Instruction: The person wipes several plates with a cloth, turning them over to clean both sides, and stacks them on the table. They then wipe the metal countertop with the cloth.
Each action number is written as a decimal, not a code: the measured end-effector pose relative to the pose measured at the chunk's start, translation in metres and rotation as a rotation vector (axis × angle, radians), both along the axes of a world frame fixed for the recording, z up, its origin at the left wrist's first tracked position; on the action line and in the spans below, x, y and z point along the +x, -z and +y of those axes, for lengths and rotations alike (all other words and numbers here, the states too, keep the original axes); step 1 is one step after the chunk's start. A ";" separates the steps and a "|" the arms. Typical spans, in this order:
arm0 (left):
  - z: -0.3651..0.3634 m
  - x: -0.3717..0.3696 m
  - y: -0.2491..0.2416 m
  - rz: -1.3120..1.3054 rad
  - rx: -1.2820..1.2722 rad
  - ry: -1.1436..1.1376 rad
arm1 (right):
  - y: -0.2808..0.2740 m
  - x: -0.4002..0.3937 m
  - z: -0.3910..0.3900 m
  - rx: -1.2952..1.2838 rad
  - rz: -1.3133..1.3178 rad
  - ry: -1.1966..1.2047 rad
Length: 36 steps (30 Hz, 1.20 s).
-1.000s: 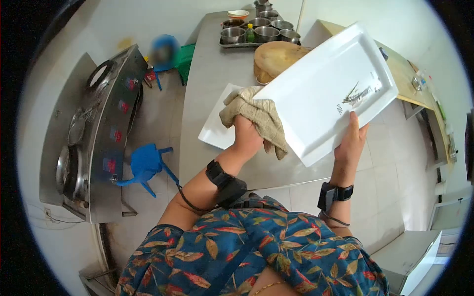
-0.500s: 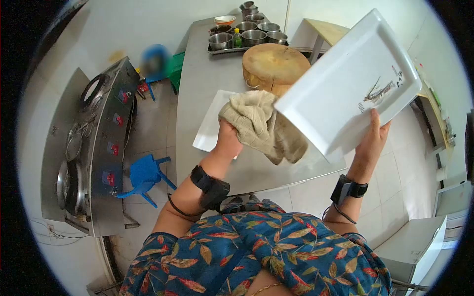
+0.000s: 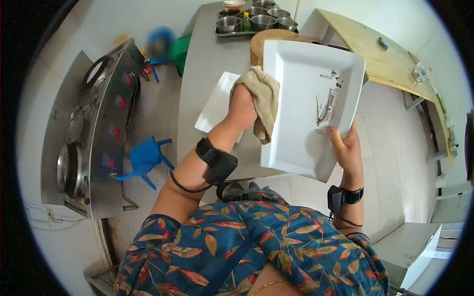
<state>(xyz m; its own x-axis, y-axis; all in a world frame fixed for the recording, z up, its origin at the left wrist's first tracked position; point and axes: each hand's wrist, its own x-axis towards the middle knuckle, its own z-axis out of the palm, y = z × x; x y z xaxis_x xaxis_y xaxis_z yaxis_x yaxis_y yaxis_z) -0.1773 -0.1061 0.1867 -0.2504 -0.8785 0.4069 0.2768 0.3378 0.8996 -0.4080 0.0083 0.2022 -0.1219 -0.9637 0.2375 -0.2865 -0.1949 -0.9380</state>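
Note:
A white rectangular serving plate (image 3: 296, 113) with dark printed drawings and characters is held up in front of me. My right hand (image 3: 347, 150) grips its right edge, thumb on the upper face and the other fingers mostly hidden behind. My left hand (image 3: 243, 109) is closed on a beige cloth (image 3: 264, 93), which lies against the plate's left edge. Beneath my left forearm, a second white plate (image 3: 216, 106) rests on the metal table (image 3: 197, 64), partly covered by hand and cloth.
A round wooden chopping block (image 3: 256, 47) sits behind the plate. Several steel pots (image 3: 263, 21) and a small green bottle (image 3: 246, 22) stand on a tray at the far end. Left are a stove counter (image 3: 106, 133) and a blue stool (image 3: 146, 159); right, a wooden table (image 3: 355, 39).
The plate has moved left and down and turned more upright and face-on to me. The cloth, which hung loose beside it, is now at its left edge. My view has shifted slightly.

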 end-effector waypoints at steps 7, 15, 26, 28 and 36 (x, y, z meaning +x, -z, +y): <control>-0.014 0.012 0.006 0.427 0.118 -0.066 | 0.041 -0.053 -0.007 0.215 0.074 -0.105; -0.003 0.077 -0.006 0.621 -0.035 0.150 | 0.155 -0.091 -0.057 0.451 0.195 0.083; 0.055 0.149 0.027 0.587 0.102 -0.153 | 0.238 -0.112 -0.148 0.565 0.072 0.054; 0.071 0.162 0.038 0.596 0.152 -0.242 | 0.249 -0.124 -0.167 0.515 0.252 0.084; 0.098 0.192 0.070 0.570 0.278 -0.392 | 0.245 -0.093 -0.186 0.044 0.881 0.344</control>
<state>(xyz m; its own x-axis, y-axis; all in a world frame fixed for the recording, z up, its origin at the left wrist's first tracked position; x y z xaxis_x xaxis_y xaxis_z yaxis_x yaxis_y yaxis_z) 0.0148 -0.0078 0.1167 0.2855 -0.9496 0.1297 0.6323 0.2884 0.7190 -0.5009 -0.1776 -0.0428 -0.1951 -0.9187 0.3433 -0.9303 0.0625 -0.3616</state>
